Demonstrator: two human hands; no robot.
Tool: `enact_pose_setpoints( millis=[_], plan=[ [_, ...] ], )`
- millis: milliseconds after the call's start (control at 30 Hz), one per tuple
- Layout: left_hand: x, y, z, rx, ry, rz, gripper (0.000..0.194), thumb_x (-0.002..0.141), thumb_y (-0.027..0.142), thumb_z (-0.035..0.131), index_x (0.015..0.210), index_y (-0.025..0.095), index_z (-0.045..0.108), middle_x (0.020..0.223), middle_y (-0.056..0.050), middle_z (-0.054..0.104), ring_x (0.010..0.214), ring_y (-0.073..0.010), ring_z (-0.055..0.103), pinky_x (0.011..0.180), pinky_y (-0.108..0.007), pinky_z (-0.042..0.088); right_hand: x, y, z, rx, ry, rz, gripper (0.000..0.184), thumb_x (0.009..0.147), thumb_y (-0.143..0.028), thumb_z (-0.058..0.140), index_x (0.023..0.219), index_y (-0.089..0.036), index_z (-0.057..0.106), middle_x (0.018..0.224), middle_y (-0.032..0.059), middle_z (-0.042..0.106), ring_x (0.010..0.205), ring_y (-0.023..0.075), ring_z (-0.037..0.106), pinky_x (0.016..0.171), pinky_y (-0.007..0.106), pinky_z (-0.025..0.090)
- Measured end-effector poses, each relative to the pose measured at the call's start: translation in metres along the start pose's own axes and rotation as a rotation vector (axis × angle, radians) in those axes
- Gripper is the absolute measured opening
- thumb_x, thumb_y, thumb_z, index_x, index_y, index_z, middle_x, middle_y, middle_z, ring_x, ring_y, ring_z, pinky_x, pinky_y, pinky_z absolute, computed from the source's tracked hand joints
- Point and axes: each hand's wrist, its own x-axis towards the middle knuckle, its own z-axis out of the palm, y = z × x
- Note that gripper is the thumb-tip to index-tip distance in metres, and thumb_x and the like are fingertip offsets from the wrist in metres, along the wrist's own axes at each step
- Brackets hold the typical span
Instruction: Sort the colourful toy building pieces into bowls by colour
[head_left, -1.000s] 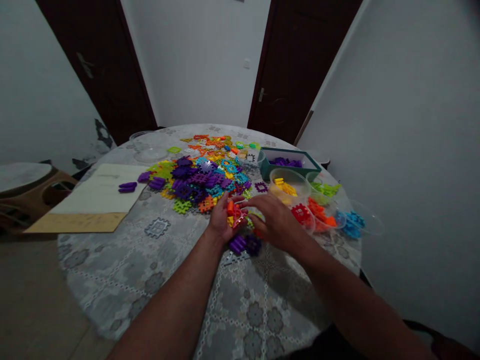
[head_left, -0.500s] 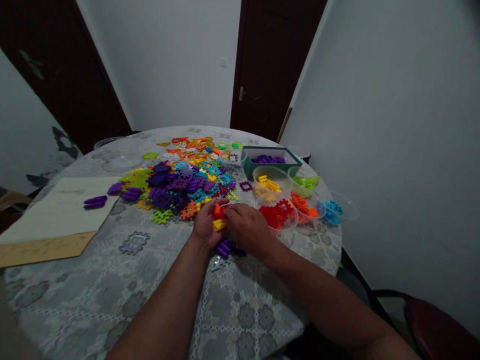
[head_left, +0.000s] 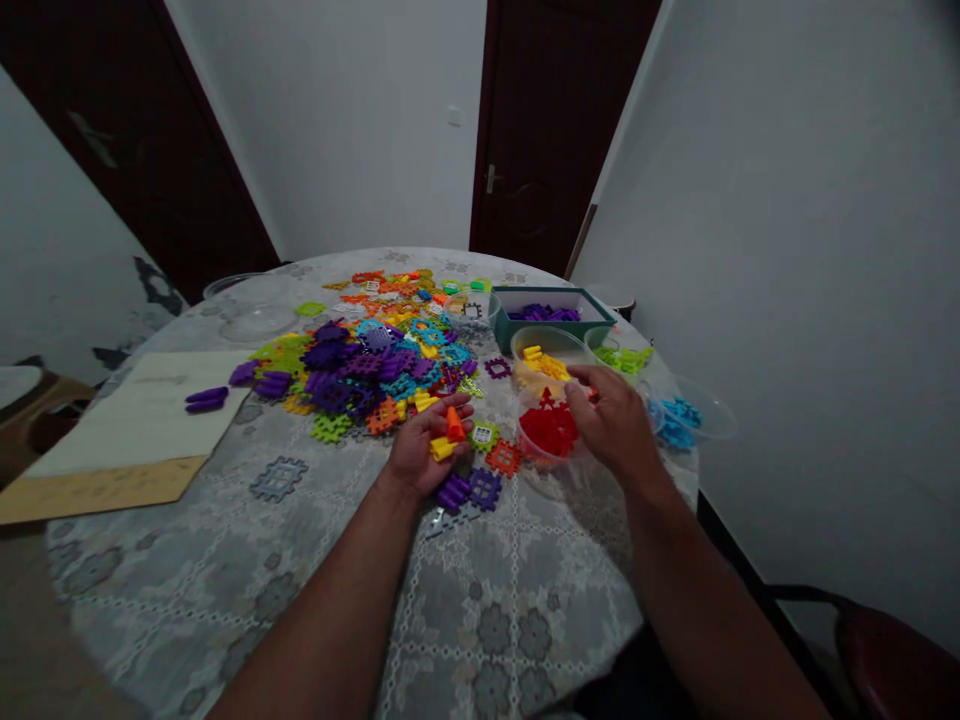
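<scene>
My left hand [head_left: 416, 450] is palm up with fingers loosely curled, cradling an orange plastic peg [head_left: 454, 425] and a yellow peg [head_left: 442, 449]. My right hand [head_left: 611, 415] is over the bowls on the right, thumb and fingers pinched together. A bit of red-orange shows by its fingertips; I cannot tell whether it is held or lies behind. Just left of that hand is a clear bowl of red pieces [head_left: 550, 428]. Purple pegs [head_left: 453, 492], a dark purple square [head_left: 485, 488] and an orange square [head_left: 503, 457] lie near my left hand.
A mixed heap of toothed plastic pieces [head_left: 360, 365] covers the table's middle. Behind the red bowl are a bowl of yellow pieces [head_left: 546, 362] and a green box [head_left: 555, 305] with purple ones. Green pieces [head_left: 626, 358] and blue pieces [head_left: 681, 420] are farther right. Paper [head_left: 135, 410] lies left.
My right hand has left my left palm and moved right, over the bowls. The orange and yellow pegs in my left hand now show openly, and the squares beside it are uncovered.
</scene>
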Motion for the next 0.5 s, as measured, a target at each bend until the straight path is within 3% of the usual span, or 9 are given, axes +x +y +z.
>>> enact_pose_setpoints(
  millis=[100, 200, 367, 500],
  plan=[
    [0.0, -0.002, 0.001, 0.075, -0.002, 0.032, 0.046, 0.068, 0.002, 0.066, 0.112, 0.011, 0.075, 0.101, -0.012, 0.072, 0.069, -0.0142, 0.066, 0.043, -0.019, 0.047, -0.008, 0.005, 0.003, 0.038, 0.103, 0.073, 0.029, 0.098, -0.028, 0.052, 0.114, -0.021, 0.075, 0.119, 0.0132, 0.077, 0.112, 0.0301, 0.071, 0.101, 0.05, 0.055],
    [-0.002, -0.004, 0.002, 0.168, -0.017, 0.058, 0.043, 0.074, 0.005, 0.077, 0.117, 0.013, 0.076, 0.103, -0.012, 0.074, 0.07, -0.0141, 0.068, 0.049, -0.02, 0.053, -0.018, -0.006, 0.01, 0.152, 0.098, 0.048, 0.025, 0.098, -0.025, 0.053, 0.111, -0.023, 0.075, 0.114, 0.0103, 0.078, 0.108, 0.0273, 0.072, 0.096, 0.045, 0.057],
    [-0.005, -0.008, 0.001, 0.268, -0.093, 0.042, 0.054, 0.075, 0.019, 0.092, 0.125, 0.017, 0.072, 0.093, -0.008, 0.073, 0.066, -0.0136, 0.067, 0.057, -0.023, 0.058, -0.03, -0.034, 0.024, 0.191, 0.004, -0.207, 0.025, 0.101, -0.021, 0.056, 0.119, -0.024, 0.072, 0.115, 0.0107, 0.077, 0.112, 0.0281, 0.07, 0.101, 0.049, 0.056],
    [-0.008, -0.01, 0.0, 0.295, -0.196, 0.054, 0.06, 0.072, 0.031, 0.097, 0.125, 0.018, 0.07, 0.089, -0.005, 0.069, 0.064, -0.0131, 0.065, 0.052, -0.022, 0.054, -0.036, -0.048, 0.03, 0.178, -0.066, -0.4, 0.034, 0.101, -0.019, 0.06, 0.134, -0.021, 0.066, 0.126, 0.0135, 0.073, 0.12, 0.0301, 0.065, 0.106, 0.054, 0.053]
  ],
)
